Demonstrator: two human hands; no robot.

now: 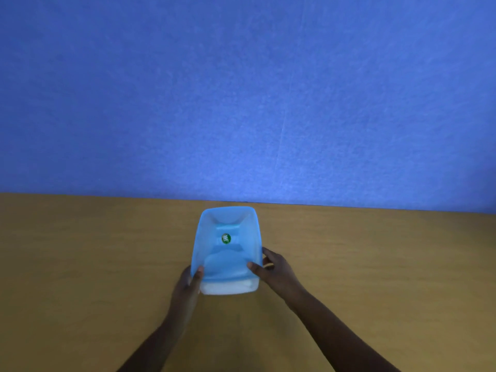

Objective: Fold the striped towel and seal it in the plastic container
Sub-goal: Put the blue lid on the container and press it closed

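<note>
A plastic container (228, 288) with a whitish body stands on the wooden table (80, 264), near its far edge. A light blue lid (228, 253) with a small green round sticker (226, 238) lies on top of it. My left hand (188, 285) grips the near left corner, thumb on the lid. Over at the near right side, my right hand (273, 269) holds the container, thumb on the lid and fingers along the edge. The striped towel is not visible; the lid hides the inside.
A blue wall (241, 89) rises right behind the table's far edge. Bare wooden tabletop stretches to the left and right of the container.
</note>
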